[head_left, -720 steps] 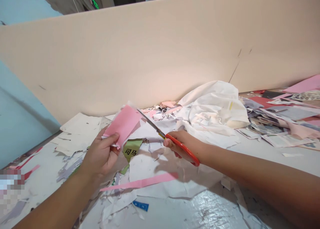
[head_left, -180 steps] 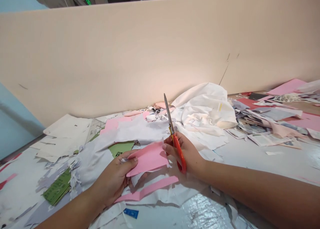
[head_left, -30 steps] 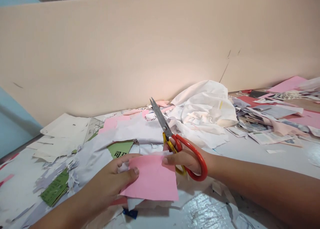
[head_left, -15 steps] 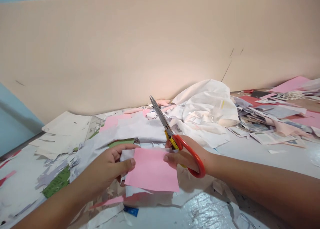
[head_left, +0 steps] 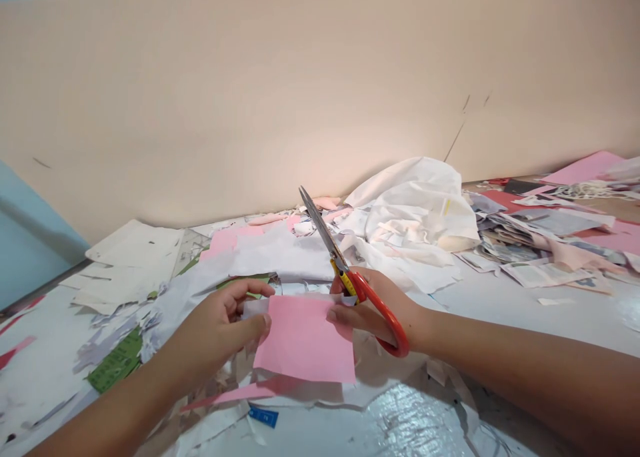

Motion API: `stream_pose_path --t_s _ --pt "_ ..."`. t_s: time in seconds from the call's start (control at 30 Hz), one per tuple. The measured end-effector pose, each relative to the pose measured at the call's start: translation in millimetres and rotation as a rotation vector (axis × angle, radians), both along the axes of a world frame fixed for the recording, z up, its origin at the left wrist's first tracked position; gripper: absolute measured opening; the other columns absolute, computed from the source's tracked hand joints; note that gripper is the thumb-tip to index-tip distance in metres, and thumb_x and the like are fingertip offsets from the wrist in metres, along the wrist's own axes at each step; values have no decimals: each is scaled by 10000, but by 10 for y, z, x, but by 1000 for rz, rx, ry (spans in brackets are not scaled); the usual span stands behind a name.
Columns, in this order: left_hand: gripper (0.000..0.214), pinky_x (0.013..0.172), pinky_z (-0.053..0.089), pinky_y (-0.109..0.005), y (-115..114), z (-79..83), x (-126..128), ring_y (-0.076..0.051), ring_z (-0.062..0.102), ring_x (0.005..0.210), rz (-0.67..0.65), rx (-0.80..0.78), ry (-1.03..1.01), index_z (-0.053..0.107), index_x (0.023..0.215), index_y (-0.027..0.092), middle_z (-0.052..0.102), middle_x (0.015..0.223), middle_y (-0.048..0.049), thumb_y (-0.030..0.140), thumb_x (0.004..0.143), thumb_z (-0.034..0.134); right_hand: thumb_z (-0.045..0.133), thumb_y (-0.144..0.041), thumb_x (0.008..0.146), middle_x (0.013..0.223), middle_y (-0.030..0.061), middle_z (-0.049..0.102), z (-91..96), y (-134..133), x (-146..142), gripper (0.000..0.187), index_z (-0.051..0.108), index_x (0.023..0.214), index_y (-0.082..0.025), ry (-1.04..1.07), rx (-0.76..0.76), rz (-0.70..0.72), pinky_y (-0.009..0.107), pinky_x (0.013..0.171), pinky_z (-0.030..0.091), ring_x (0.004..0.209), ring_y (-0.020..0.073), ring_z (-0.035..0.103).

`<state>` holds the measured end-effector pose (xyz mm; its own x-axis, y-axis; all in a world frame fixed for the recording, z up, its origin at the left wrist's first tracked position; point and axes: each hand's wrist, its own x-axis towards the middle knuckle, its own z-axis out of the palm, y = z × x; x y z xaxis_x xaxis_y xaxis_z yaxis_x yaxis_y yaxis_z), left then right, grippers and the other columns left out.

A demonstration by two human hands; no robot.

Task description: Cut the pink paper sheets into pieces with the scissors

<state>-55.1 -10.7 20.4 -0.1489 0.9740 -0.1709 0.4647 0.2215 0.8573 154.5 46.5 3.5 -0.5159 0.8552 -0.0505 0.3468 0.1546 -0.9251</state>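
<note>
A rectangular pink paper [head_left: 305, 340] is held up in front of me, with a whitish sheet [head_left: 256, 307] showing behind its upper left edge. My left hand [head_left: 227, 317] is at the left side, its thumb on the pink paper's edge and its index finger curved above the top corner. On the right, my right hand [head_left: 375, 304] pinches the upper right corner between thumb and fingers. That same hand carries red-handled scissors [head_left: 338, 260], their blades nearly together and pointing up and away to the left. The fingers behind the paper are hidden.
White and pink scraps cover the table [head_left: 500, 324]. Crumpled white sheets [head_left: 415, 204] lie at the back, and a pile of cut papers [head_left: 545, 237] at right. Green paper [head_left: 117, 360] and a blue piece [head_left: 263, 416] lie nearer. A beige panel [head_left: 300, 97] stands behind.
The whitish piece no longer sticks out below the pink paper. My left index finger has lifted a little, and the pink paper has shifted slightly. The scissors stay in my right hand.
</note>
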Motion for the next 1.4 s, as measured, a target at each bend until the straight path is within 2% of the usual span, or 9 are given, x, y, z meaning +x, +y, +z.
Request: stream_pose_path --t_s 0.1,0.2,0.4,0.53,0.8,1.03,1.2,1.3,1.4 --pt "208 512 369 -208 15 -39 4 -118 487 548 -50 65 -99 576 812 204 541 583 31 353 667 574 612 -197 623 520 -36 541 6 -24 -14 204 459 758 -188 -5 -20 -26 239 482 381 526 127 530" --pt "200 533 372 -208 20 -56 35 -117 476 581 30 121 -50 587 728 194 544 616 19 376 645 598 612 -190 620 529 -47 501 10 -33 -23 202 468 762 -188 -5 -34 -24 216 441 343 498 111 501" --pt "269 529 391 -213 24 -83 40 -130 500 614 115 140 34 587 805 205 562 687 3 412 636 614 625 -179 601 539 -46 509 11 -23 -24 203 484 748 -178 27 -23 -53 216 457 350 484 96 478" --pt "312 528 408 -217 35 -124 -3 -136 520 608 133 191 42 578 852 204 561 663 -1 425 636 620 628 -261 618 514 -54 480 -23 0 -17 212 462 724 -182 56 -18 -70 220 455 352 478 97 462" --pt "309 479 399 -199 54 -139 -33 -120 514 553 191 235 49 568 852 204 547 605 13 428 644 617 642 -260 603 593 -40 546 -122 50 -2 289 462 819 -194 86 -145 -72 244 514 391 556 138 557" --pt "317 455 376 -181 101 -177 -67 -101 486 527 188 201 -10 551 872 212 504 602 35 406 635 636 636 -243 621 586 -39 588 -205 79 -19 341 423 884 -204 321 -361 -51 260 559 444 562 149 595" --pt "315 496 389 -166 161 -232 -83 -97 510 580 168 156 -199 540 881 215 535 625 38 340 621 668 626 -173 584 522 -52 533 -158 69 -65 222 451 720 -180 311 -298 -132 213 467 411 472 106 532" --pt "284 471 411 -185 158 -236 -50 -102 525 533 195 61 -497 540 855 210 554 607 40 300 619 670 611 -163 589 514 -48 533 -149 55 -81 225 444 737 -182 296 -297 -146 208 450 392 462 105 523" --pt "209 469 440 -208 131 -241 -18 -110 548 522 153 -50 -775 565 768 183 585 629 14 322 636 649 606 -169 589 507 -47 532 -153 40 -85 244 446 772 -188 289 -274 -159 209 437 373 453 111 521"
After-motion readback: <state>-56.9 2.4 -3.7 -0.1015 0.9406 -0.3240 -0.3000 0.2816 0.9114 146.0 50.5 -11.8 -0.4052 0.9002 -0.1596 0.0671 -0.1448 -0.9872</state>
